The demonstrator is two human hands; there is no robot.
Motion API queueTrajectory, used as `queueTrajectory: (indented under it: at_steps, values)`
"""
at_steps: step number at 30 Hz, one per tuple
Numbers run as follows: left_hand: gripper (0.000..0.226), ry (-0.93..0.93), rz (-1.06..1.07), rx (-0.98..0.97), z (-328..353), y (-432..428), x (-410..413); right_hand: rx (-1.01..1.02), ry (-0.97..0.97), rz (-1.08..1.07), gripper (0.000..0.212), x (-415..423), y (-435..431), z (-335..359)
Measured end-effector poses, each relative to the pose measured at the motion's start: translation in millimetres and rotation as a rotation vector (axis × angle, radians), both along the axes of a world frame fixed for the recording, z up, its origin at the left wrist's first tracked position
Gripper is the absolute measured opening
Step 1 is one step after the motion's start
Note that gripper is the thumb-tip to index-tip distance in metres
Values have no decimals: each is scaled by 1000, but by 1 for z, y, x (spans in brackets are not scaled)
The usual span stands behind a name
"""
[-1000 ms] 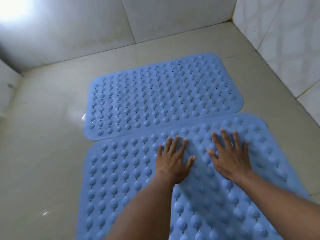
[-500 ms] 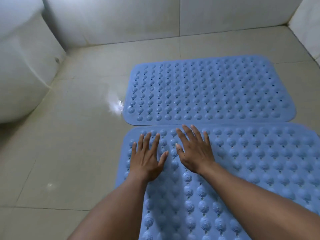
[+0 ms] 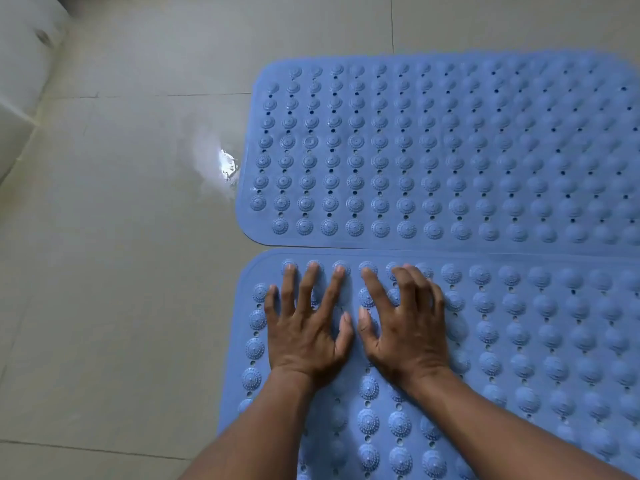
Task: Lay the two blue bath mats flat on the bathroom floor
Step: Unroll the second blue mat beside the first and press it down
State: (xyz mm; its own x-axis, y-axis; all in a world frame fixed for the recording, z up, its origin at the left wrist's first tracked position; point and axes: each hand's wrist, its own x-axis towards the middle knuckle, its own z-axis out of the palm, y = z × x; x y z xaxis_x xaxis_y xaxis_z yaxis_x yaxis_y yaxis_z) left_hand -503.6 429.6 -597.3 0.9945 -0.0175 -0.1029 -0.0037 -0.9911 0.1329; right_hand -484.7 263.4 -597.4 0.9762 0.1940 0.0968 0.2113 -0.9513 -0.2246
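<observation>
1. Neither grip closes on anything: the left hand and the right hand rest palm-down, side by side, fingers spread wide on the far-left corner of the near mat. The right one's fingers are a little arched.
2. That mat lies flat on the floor where it shows; its near part runs out of view.
3. Its far edge sits just beside the far mat, which is also flat. Whether the two touch at the right is unclear. A forward push could ride one edge over the other and leave a ridge.
4. A wet, shiny patch lies at the far mat's left edge; a mat may slide there.
5. No container is in view; a white fixture stands far left.
</observation>
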Motion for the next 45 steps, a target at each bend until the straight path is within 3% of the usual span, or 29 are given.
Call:
queueTrajectory:
  at_steps: [9, 15, 22, 29, 32, 38, 45]
  values:
    - [71, 140, 2, 22, 6, 7, 13, -23, 120, 18, 57, 15, 2, -5]
    - [68, 262, 87, 25, 16, -6, 10, 15, 124, 160, 65, -2, -20, -13]
    - [87, 295, 147, -23, 11, -80, -96, 2, 136, 195, 60, -114, -141, -12]
    - [64, 168, -333, -30, 26, -180, -101, -56, 145, -122, 61, -142, -245, 10]
    - [64, 179, -360, -60, 33, -228, -96, -93, 156, -176, 63, -127, -284, 21]
    - [67, 140, -441, -66, 26, -292, -83, -157, 179, -84, 66, -101, -341, 30]
    - [78, 109, -430, -80, 8, -304, -73, -23, 45, -157, 62, -101, -354, 6]
